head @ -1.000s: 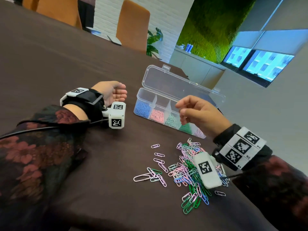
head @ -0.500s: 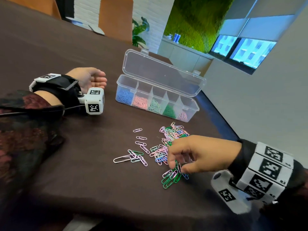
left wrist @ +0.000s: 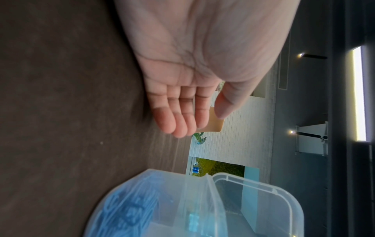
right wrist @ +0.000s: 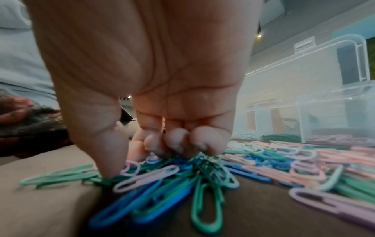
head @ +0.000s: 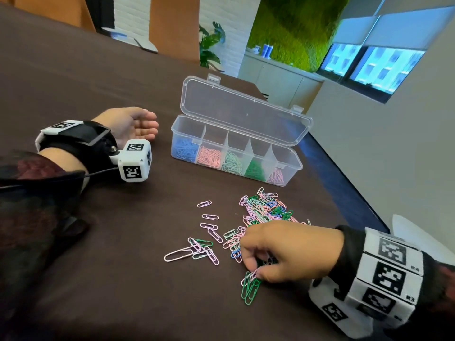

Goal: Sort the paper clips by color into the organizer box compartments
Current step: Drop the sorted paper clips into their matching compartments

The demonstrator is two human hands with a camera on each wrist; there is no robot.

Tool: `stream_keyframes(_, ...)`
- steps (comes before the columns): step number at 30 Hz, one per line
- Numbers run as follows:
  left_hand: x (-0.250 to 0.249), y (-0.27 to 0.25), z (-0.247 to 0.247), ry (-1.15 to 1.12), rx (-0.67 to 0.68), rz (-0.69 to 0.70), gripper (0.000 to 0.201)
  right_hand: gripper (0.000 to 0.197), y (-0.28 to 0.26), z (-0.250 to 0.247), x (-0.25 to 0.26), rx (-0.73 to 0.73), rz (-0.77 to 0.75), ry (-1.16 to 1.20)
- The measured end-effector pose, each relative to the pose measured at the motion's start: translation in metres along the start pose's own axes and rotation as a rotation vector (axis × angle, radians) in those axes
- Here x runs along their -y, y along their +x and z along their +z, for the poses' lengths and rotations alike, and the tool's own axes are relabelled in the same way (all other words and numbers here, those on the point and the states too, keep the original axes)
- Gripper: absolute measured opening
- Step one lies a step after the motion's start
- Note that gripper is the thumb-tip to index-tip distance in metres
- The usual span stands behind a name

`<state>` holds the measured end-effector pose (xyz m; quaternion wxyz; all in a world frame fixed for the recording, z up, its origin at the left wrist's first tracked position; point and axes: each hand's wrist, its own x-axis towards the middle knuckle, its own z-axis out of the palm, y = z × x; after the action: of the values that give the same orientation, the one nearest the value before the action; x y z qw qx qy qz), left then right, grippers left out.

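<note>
At the left of the head view the left hand [head: 133,124] lies palm-up and relaxed on the desk [head: 73,82], holding nothing and not touching the organizer box [head: 293,166] beside it, so a knock could slide the light, unsteadied box. The box sits at centre with its lid up, its five compartments holding blue, pink, pale green, dark green and lilac clips. Below it, the loose paper clips [head: 263,210] spread toward the lower right, where the right hand [head: 288,249] bears down, fingers curled and thumb pressed into the tangle; whether it has one pinched I cannot tell. The clips overlap, so a lift may well drag a mixed-color bunch, and the two similar greens could be confused.
</note>
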<state>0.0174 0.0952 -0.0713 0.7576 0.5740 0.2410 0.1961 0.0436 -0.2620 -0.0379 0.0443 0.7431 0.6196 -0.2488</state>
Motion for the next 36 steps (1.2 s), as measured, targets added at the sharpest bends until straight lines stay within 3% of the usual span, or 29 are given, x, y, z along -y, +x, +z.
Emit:
stream_keyframes(10,0.0,-0.002,0.002,0.012,0.0,0.013,0.023,0.022,-0.001,-0.002,-0.007,-0.063,0.02,0.157)
stream_keyframes(13,0.0,-0.003,0.002,0.008,-0.008,0.016,0.023,0.024,-0.004,-0.008,-0.008,-0.16,0.009,0.382)
stream_keyframes(18,0.001,-0.004,0.003,0.001,-0.009,0.01,0.023,0.015,-0.004,-0.013,-0.012,-0.353,-0.07,1.048)
stream_keyframes(23,-0.001,-0.005,0.003,0.002,-0.013,0.009,0.023,0.038,0.0,-0.009,-0.019,-0.17,-0.066,1.463)
stream_keyframes(25,-0.001,-0.005,0.003,0.005,-0.016,0.007,0.023,0.033,0.003,-0.007,-0.017,-0.12,-0.024,1.307)
stream_keyframes(28,-0.001,-0.006,0.004,0.003,-0.013,0.007,0.023,0.014,0.006,-0.003,-0.004,-0.091,0.021,0.488)
stream_keyframes(30,-0.001,-0.006,0.004,-0.002,-0.009,0.004,0.023,0.012,0.009,-0.001,0.003,-0.054,0.0,0.097)
stream_keyframes(36,0.0,-0.007,0.005,-0.018,-0.01,-0.001,0.022,0.004,0.011,0.001,0.011,-0.024,-0.074,-0.106)
